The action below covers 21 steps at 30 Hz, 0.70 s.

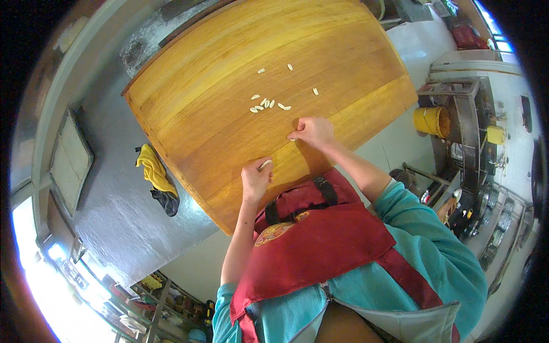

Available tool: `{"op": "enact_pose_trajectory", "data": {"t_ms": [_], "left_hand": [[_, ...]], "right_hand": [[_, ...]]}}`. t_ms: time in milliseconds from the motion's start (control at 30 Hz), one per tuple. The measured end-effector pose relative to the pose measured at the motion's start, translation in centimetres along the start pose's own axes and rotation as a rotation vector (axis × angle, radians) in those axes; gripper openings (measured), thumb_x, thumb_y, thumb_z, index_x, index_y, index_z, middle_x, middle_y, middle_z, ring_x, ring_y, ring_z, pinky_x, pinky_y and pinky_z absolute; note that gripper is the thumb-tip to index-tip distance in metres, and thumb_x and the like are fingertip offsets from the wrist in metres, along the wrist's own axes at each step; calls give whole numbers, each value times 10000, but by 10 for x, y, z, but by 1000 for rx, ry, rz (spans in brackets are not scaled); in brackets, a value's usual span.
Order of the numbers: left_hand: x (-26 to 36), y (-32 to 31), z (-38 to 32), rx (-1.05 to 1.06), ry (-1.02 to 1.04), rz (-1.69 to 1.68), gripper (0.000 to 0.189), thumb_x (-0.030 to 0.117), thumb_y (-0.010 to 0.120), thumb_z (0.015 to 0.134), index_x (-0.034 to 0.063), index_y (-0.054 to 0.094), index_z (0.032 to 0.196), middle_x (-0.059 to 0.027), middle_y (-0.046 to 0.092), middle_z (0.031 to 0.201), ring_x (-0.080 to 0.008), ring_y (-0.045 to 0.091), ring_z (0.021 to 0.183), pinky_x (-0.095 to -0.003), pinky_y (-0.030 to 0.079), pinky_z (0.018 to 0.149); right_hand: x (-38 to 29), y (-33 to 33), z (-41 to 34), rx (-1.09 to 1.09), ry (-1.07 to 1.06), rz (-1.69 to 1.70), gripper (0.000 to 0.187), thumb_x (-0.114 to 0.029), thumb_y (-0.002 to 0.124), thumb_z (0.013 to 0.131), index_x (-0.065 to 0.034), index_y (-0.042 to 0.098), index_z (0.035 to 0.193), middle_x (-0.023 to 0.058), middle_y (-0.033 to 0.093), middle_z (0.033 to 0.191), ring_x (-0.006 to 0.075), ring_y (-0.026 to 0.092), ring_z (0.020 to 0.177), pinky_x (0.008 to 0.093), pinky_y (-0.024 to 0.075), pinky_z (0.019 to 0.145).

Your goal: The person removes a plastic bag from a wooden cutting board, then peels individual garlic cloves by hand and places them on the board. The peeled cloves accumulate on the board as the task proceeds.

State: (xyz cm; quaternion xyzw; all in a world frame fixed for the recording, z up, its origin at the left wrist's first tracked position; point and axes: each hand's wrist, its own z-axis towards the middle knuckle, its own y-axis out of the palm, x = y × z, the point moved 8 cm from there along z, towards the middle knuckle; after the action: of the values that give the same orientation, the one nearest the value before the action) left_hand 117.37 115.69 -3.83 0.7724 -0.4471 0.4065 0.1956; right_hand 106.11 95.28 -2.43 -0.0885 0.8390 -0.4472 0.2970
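Pinched between the thumb and fingers of my left hand [256,179] is a small white oval piece [266,163], just above the near part of a wooden board [206,98]. My right hand [316,133] is further forward and to the right, low over the board. At its fingertips a sliver of another white piece [293,139] shows; the fingers hide most of it. Beyond my hands lies a loose cluster of several similar white pieces [266,103]. A few sit apart, such as one white piece [290,67] farther off and one [315,91] to the right.
Left of the board, a yellow and black cloth [156,173] lies on a metal-topped surface [116,206], with a framed flat tray [72,163] beyond it. At right, a yellow bucket [431,121] stands by a metal rack [469,124]. My red apron [317,244] meets the board's near edge.
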Motion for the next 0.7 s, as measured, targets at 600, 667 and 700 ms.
{"op": "enact_pose_trajectory", "data": {"t_ms": [600, 667, 700], "left_hand": [[23, 9, -13, -85, 215, -105, 259, 63, 626, 879, -16, 680, 1119, -24, 615, 721, -77, 524, 577, -241, 473, 559], [30, 8, -16, -36, 239, -90, 246, 52, 630, 875, -38, 678, 1099, -42, 634, 763, -86, 546, 595, -242, 485, 566], [32, 7, -17, -4, 231, -106, 233, 40, 629, 875, -55, 677, 1082, -53, 642, 793, -93, 559, 611, -242, 492, 569]], "right_hand": [[-6, 22, 4, -175, 86, 371, 518, -510, 600, 866, -24, 698, 717, 125, 655, 634, 244, 645, 585, 377, 478, 533], [-15, 48, -8, -478, 166, 534, 537, -484, 557, 906, 11, 687, 744, 89, 669, 674, 178, 652, 641, 336, 484, 555], [-28, 23, -3, -181, -30, 687, 508, -461, 565, 909, 4, 680, 741, 74, 661, 672, 165, 637, 633, 326, 474, 549]]}}
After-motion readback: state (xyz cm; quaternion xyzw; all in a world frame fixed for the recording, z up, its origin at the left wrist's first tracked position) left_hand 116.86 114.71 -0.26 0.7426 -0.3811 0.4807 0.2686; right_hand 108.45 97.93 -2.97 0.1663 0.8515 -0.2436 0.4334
